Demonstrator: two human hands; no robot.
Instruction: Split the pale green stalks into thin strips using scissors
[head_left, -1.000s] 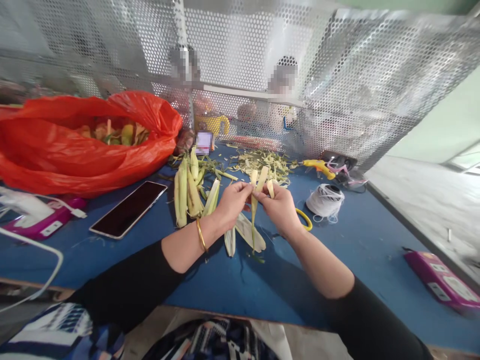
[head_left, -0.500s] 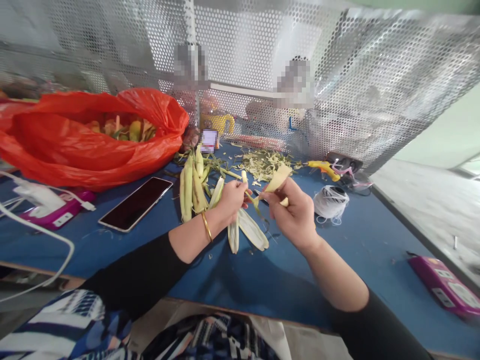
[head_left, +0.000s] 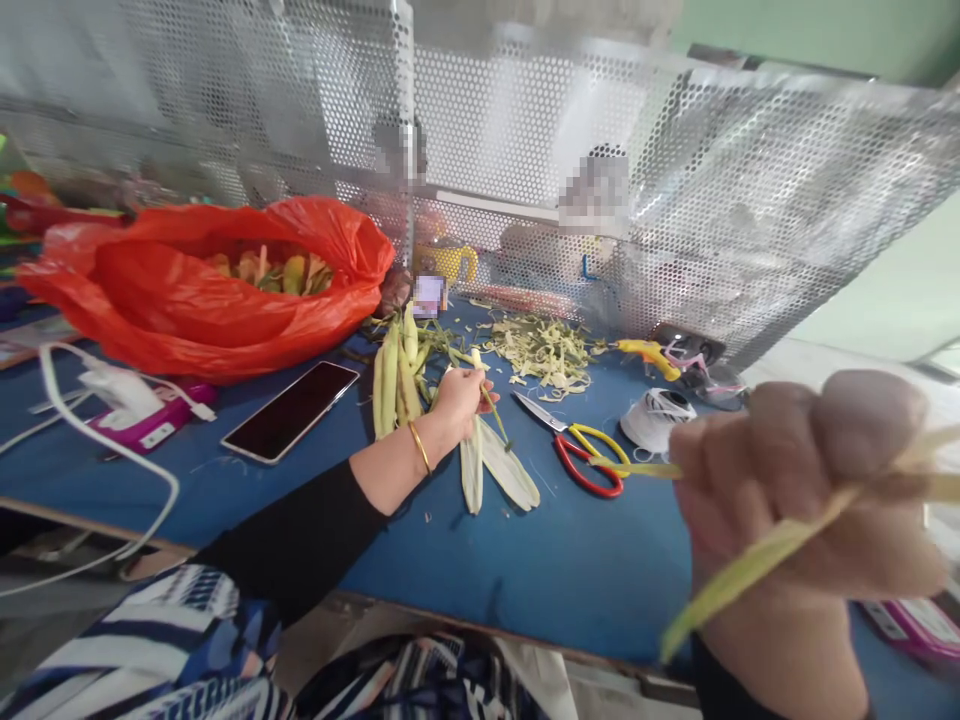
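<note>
Low over the blue table, my left hand is closed on a piece with a pale end that looks like corn husk. Two broad pale husk leaves fan out just below it. My right hand, raised close to the camera at the right, is a fist around long yellow-green husk strips whose ends stick out on both sides. Between the hands lie scissors with one red and one yellow handle. Left of my left hand is a bundle of long pale-green husks.
A heap of husk shreds lies behind the scissors. At left are a phone, a red plastic bag and a purple power strip with white cables. White string and a yellow glue gun are at right, before a perforated metal screen.
My right hand has pulled away from the left, rightward and up toward the camera, with the husk strips in it. The scissors now lie uncovered on the table. My left hand has stayed nearly in place.
</note>
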